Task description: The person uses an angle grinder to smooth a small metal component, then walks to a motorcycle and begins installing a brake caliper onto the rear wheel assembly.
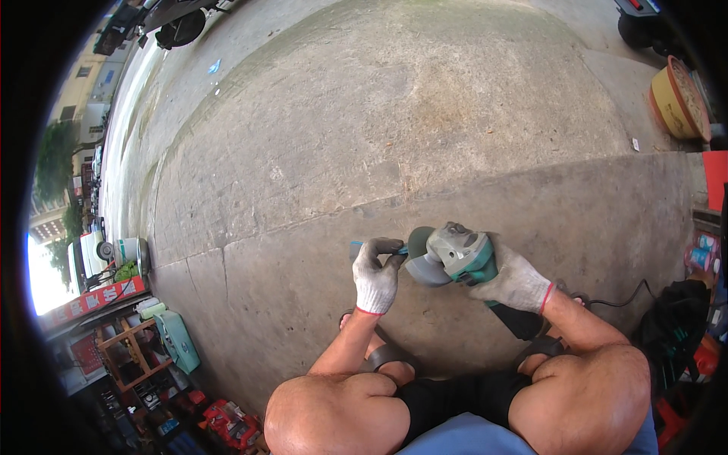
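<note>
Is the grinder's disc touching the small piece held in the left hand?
Cannot tell: in the head view the angle grinder disc meets the small blue piece behind the left hand.

Bright daylight, blown-out glare at left, fisheye bending, dark vignetted corners

A person squats over a grey concrete floor (394,136). The right hand (519,282), in a white knit glove with a red cuff, grips a green and grey angle grinder (455,256). The gloved left hand (377,277), just beside the grinder's disc, pinches a small blue tool (358,244) against it. A black cable (622,299) trails away beyond the right forearm.
</note>
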A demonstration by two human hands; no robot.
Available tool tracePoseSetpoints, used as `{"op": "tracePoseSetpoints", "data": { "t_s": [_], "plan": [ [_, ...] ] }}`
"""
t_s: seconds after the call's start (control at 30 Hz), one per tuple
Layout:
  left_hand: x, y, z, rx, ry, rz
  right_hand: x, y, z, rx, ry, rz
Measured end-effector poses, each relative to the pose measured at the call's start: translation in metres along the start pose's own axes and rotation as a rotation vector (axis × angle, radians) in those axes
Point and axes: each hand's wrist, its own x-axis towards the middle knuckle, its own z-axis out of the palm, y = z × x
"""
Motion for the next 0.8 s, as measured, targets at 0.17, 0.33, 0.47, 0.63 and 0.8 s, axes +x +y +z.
{"op": "tracePoseSetpoints", "data": {
  "t_s": [0.17, 0.33, 0.47, 0.63, 0.8],
  "plan": [
    [0.002, -0.005, -0.001, -0.02, -0.011, 0.08, -0.001, 0.0, -0.002, -0.033, 0.021, 0.014],
    [0.004, -0.004, 0.0, -0.065, -0.019, 0.141, 0.0, -0.003, -0.004, -0.067, -0.009, 0.012],
    [0.004, -0.007, -0.006, 0.039, -0.048, 0.254, 0.002, 0.003, -0.005, -0.061, -0.016, 0.033],
    [0.003, -0.012, -0.005, 0.005, -0.03, 0.231, 0.002, 0.0, -0.006, -0.108, -0.005, 0.075],
    [0.003, -0.013, -0.005, 0.011, -0.035, 0.241, 0.0, -0.007, -0.006, -0.039, -0.026, 0.075]
  ]
}}
